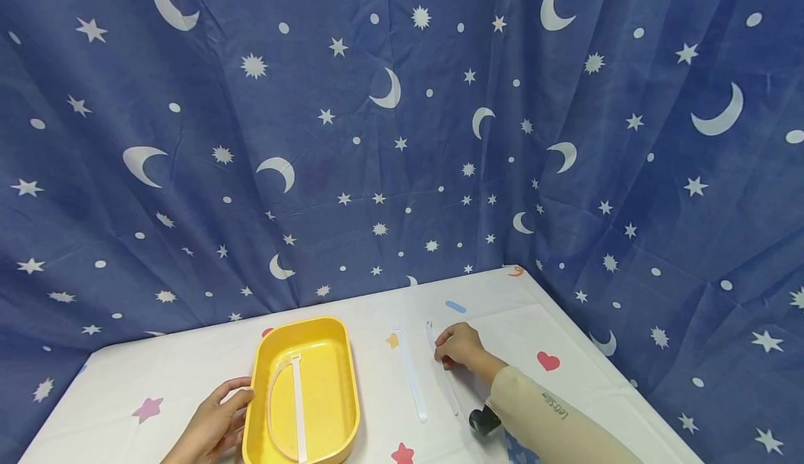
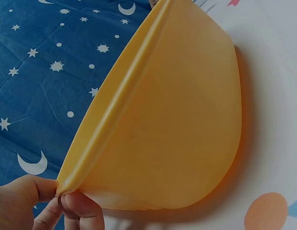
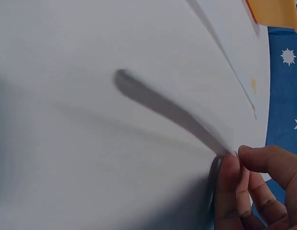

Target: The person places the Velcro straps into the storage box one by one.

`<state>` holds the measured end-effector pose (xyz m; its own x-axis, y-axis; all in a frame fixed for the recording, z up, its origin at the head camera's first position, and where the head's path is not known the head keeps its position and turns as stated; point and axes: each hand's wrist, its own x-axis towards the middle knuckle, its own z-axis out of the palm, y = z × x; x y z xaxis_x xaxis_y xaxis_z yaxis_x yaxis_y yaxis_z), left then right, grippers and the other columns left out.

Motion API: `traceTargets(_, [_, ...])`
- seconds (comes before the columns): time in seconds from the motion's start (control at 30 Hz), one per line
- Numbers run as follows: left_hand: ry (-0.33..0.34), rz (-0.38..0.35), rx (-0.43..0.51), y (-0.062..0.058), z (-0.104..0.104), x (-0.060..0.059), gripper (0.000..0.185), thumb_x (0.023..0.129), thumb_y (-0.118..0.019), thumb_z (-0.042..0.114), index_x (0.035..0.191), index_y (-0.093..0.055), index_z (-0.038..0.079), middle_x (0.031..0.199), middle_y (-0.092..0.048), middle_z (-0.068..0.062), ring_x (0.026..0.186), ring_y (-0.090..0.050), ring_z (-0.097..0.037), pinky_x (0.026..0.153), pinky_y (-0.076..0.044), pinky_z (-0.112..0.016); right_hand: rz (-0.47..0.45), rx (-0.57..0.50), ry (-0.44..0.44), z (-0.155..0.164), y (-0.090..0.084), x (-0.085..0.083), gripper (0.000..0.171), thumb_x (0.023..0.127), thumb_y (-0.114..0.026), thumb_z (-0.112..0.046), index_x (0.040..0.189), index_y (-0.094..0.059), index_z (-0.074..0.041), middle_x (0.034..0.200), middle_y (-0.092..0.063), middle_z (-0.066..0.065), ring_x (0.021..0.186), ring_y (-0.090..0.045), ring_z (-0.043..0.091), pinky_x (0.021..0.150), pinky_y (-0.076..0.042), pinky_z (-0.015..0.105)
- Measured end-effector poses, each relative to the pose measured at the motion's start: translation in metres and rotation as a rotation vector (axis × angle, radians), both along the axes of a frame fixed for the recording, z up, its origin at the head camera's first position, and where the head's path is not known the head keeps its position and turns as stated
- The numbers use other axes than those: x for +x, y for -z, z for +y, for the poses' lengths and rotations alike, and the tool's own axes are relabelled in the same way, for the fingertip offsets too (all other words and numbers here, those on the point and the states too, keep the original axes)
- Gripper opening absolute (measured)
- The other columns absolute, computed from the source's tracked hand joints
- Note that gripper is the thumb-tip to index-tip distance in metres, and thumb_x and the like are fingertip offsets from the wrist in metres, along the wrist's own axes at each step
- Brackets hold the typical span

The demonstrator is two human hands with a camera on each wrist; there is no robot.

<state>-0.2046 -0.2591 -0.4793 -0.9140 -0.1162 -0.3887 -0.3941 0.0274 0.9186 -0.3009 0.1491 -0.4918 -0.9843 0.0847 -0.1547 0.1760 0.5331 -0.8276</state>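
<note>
The left hand (image 1: 220,418) pinches the rim of the yellow tray (image 1: 329,387), thumb on one side and fingers on the other. The lip gives a thin, firm edge to grasp, and the hold probably serves to steady the tray at its left wall, leaving its mouth unobstructed. Inside lies a pale strip (image 1: 298,401) running lengthwise, a direction that suits the tray's longer side; a thin curved band (image 1: 271,398) bows out beside it, though I cannot tell whether the two are one piece.

The right hand (image 1: 461,345) is narrowed to a pinch on a slim white strip (image 1: 449,391), with thumb against fingers, nearer its far end than its near one. So flat a thing seems to call for fingertips rather than a full palm — the right wrist view shows it bending away from the grasp, likely because it is flexible.

A second white strip (image 1: 411,380) lies flat on the worktop (image 1: 195,359), untouched, between the tray and the right hand. A black object (image 1: 484,421) sits just beside the right sleeve, partly hidden by it.
</note>
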Motion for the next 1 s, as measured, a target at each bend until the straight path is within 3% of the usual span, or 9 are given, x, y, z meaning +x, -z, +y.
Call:
traceTargets(0.33, [0.002, 0.004, -0.006, 0.000, 0.000, 0.000, 0.047, 0.100, -0.053, 0.020, 0.140, -0.037, 0.000, 0.098, -0.063, -0.008, 0.075, -0.063, -0.015, 0.064, -0.058, -0.030, -0.105, -0.068, 0.032, 0.000, -0.010, 0.004, 0.015, 0.072, -0.076, 0.006, 0.083, -0.070, -0.001, 0.061, -0.061, 0.003, 0.047, -0.056, 0.009, 0.049, -0.055, 0.024])
traceTargets(0.73, [0.005, 0.016, -0.010, 0.001, -0.001, 0.001, 0.047, 0.099, -0.054, 0.020, 0.138, -0.038, 0.000, 0.096, -0.064, -0.007, 0.075, -0.064, -0.015, 0.065, -0.058, -0.031, -0.148, -0.143, -0.005, 0.002, -0.018, 0.008, 0.024, 0.073, -0.075, 0.006, 0.096, -0.069, 0.005, 0.067, -0.063, 0.004, 0.054, -0.058, 0.010, 0.051, -0.055, 0.024])
traceTargets(1.0, [0.010, 0.014, -0.028, 0.000, -0.001, 0.000, 0.048, 0.099, -0.054, 0.020, 0.139, -0.037, 0.000, 0.096, -0.065, -0.007, 0.075, -0.064, -0.014, 0.064, -0.058, -0.030, -0.199, -0.265, -0.051, -0.001, -0.025, 0.014, 0.030, 0.074, -0.073, 0.007, 0.103, -0.067, 0.008, 0.074, -0.065, 0.008, 0.061, -0.062, 0.014, 0.056, -0.058, 0.028])
